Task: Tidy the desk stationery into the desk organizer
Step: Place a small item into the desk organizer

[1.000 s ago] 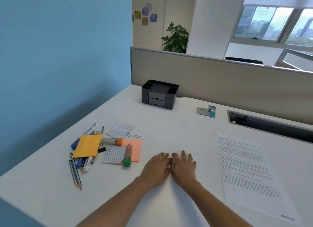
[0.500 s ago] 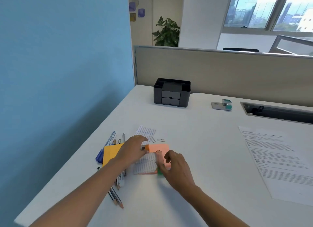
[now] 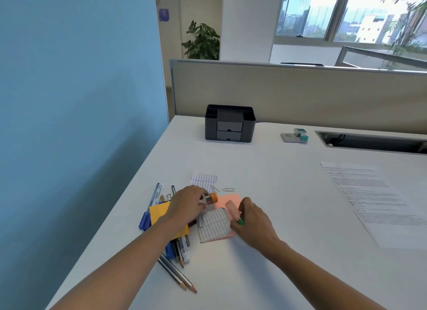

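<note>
Head view: left hand (image 3: 187,205) curls its fingers round an orange-capped tube (image 3: 210,198), right hand (image 3: 254,219) grips a green-capped tube (image 3: 233,210) over the pink notepad (image 3: 228,198), near left; the black desk organizer (image 3: 230,124) stands far behind, well apart.

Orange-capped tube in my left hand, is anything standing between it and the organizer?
Nothing visible blocks it. Between the tube in the left hand and the organizer lie only a flat printed slip and paper clips, then bare desk.
</note>
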Available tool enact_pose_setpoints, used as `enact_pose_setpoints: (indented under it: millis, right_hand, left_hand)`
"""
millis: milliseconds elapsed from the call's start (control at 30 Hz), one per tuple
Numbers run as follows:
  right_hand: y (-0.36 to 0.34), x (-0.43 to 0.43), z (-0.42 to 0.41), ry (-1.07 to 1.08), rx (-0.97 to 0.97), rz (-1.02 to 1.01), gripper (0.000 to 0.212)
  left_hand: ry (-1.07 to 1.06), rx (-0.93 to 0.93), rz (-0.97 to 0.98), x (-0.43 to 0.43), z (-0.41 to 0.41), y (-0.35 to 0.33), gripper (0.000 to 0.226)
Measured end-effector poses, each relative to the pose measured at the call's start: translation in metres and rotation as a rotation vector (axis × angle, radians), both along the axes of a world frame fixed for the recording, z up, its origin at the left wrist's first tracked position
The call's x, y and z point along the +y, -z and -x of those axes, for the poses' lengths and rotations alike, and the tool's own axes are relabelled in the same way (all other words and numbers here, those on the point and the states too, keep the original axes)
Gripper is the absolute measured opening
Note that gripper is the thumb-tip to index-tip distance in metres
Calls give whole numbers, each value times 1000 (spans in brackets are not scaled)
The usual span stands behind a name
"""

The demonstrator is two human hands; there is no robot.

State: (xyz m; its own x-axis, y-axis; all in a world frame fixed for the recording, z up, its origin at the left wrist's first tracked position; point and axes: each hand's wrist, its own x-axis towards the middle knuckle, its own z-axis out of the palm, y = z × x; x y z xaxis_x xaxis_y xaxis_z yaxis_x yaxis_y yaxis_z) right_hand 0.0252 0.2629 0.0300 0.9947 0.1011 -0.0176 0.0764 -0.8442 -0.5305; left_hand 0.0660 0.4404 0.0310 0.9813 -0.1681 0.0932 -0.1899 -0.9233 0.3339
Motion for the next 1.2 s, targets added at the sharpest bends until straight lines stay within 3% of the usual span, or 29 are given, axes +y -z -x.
enact_pose_setpoints:
  millis: [233,500,633,833,1200]
  right_hand:
    - [-23,-14,-39,52,24,14,19]
    - [-60,-31,-138,105,-52,-58,32]
    - [-82,-38,-188,191,-157,-226,33]
    - [-102,-57,-267,289,-388,-406,24]
    - [-64,-63,-348,264,-399,-350,38]
  left_hand:
    - [-49,52,509,-9,-44,-24,32]
    - [-120,-3,788,-39,-141,-78,27]
    - [-30,-59,845,-59,-199,-99,42]
    - [58,-116,815,-95,-286,-118,41]
    - [146,-131,523,-128,-369,-87,41]
